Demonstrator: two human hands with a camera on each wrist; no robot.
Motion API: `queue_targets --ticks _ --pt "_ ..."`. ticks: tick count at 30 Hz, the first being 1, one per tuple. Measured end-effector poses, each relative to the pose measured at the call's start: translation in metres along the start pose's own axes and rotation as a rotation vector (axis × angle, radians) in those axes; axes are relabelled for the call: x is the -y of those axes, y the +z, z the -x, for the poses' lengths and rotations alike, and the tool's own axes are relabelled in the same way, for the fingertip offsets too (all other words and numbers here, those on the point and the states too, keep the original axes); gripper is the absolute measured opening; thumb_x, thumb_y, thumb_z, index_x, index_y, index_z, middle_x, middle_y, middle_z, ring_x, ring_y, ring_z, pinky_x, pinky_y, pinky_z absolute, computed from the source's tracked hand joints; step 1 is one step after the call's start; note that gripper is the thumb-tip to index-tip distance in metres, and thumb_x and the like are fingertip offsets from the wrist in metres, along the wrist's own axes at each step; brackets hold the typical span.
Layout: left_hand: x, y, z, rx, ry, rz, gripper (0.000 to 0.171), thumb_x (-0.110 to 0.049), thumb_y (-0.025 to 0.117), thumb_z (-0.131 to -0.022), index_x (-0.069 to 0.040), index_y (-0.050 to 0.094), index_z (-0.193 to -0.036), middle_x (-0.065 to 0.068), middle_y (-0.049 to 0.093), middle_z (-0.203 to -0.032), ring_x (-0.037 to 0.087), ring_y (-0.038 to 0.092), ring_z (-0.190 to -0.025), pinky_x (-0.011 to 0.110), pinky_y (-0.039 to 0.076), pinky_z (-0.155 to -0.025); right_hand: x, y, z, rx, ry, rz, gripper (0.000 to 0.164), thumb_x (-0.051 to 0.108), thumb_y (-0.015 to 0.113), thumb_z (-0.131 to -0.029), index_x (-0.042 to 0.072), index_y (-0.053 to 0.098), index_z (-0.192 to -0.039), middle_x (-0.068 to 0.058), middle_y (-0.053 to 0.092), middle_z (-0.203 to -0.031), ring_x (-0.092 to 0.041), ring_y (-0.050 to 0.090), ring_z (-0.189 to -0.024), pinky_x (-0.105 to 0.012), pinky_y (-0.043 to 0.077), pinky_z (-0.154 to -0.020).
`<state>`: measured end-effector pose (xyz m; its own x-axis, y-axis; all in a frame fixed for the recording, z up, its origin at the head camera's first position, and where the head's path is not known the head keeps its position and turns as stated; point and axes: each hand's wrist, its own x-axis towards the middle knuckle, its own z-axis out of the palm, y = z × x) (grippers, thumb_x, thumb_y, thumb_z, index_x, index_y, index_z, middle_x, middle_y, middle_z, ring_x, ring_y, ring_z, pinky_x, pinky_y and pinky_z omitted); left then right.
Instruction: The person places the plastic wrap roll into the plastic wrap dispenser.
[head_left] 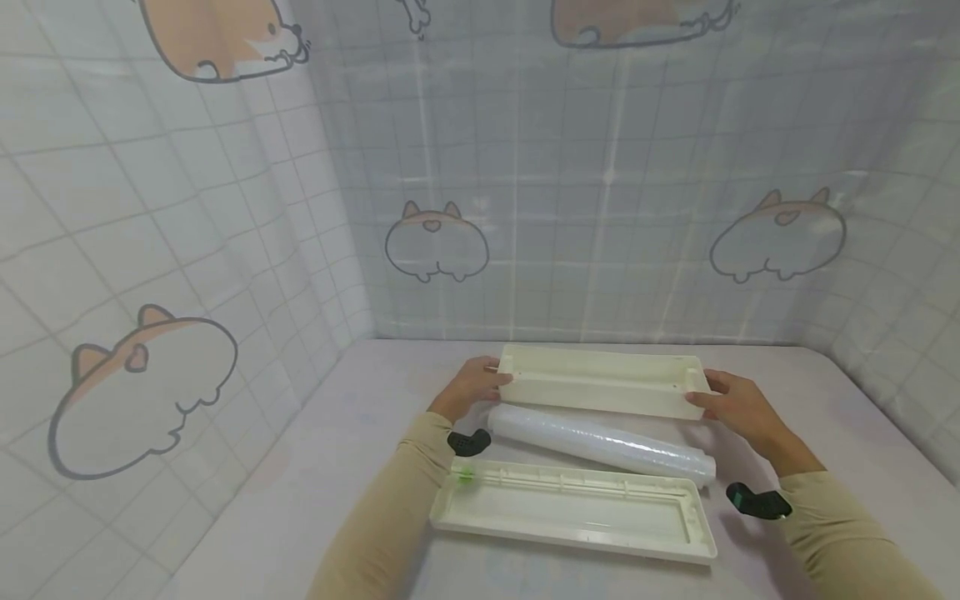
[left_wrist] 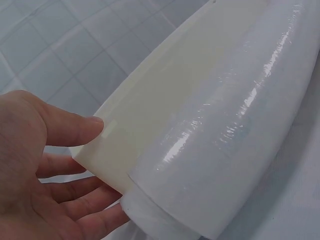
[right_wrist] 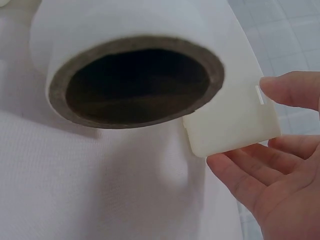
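A: What is the left hand doing?

B: It is holding the left end of the box. In the left wrist view its thumb is resting on one side while the other fingers are reaching round under the edge.

A: And the right hand?

B: It is gripping the opposite end. The thumb is pressing on one edge, the fingers are supporting from below, and the box's end is filling the gap between them.

A: Where exactly is the box sitting?

B: It is stretching between both hands, toward the far side of the table, with its hollow showing from above. I cannot tell whether it is touching the table.

A: What is lying in front of it?

B: The roll, shiny and whitish, is lying at a slant, its right end coming nearer the person. In the right wrist view its core is showing a dark hollow.

A: Anything closer?

B: The tray is lying nearest the person, hollow side up, a green piece sitting near its far left corner. The roll's right end is lying just beside its far right corner.

A: And around all this?

B: A gridded curtain with dog prints is hanging behind the table, and tan sleeves are covering the forearms.
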<state>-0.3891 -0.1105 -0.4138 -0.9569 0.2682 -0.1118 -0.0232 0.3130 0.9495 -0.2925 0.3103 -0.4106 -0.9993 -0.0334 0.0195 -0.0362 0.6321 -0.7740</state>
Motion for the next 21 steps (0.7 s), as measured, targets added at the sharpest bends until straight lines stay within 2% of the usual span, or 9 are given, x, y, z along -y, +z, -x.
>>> queue_targets --ticks 4,11,21 --pt "0.0008 0.0004 -0.0011 -0.004 -0.004 -0.012 0.053 -0.015 0.067 -0.096 0.006 0.049 -0.141 0.021 0.062 -0.127 0.033 0.064 -0.112 0.042 0.053 -0.095 -0.0018 -0.0004 -0.0009 0.004 0.001 -0.013 0.079 0.035 0.061 -0.101 -0.014 0.024 -0.151 -0.039 0.032 -0.149 -0.046 0.062 -0.11 -0.063 0.045 -0.097" --pt "0.001 0.0028 -0.0027 -0.043 -0.018 -0.079 0.053 -0.021 0.067 -0.097 0.003 0.05 -0.142 0.019 0.061 -0.129 0.03 0.066 -0.106 0.042 0.053 -0.094 -0.0046 0.0003 -0.0027 -0.007 0.004 -0.07 0.078 0.032 0.06 -0.101 -0.013 0.021 -0.152 -0.038 0.031 -0.15 -0.05 0.056 -0.119 -0.061 0.045 -0.1" --pt "0.0021 0.0047 -0.0012 -0.044 -0.012 -0.072 0.054 -0.022 0.066 -0.098 0.001 0.049 -0.143 0.017 0.06 -0.132 0.03 0.064 -0.112 0.042 0.052 -0.097 -0.0097 0.0003 -0.0032 -0.011 0.01 -0.12 0.08 0.034 0.061 -0.101 -0.014 0.022 -0.152 -0.037 0.032 -0.15 -0.047 0.052 -0.125 -0.05 0.05 -0.099"
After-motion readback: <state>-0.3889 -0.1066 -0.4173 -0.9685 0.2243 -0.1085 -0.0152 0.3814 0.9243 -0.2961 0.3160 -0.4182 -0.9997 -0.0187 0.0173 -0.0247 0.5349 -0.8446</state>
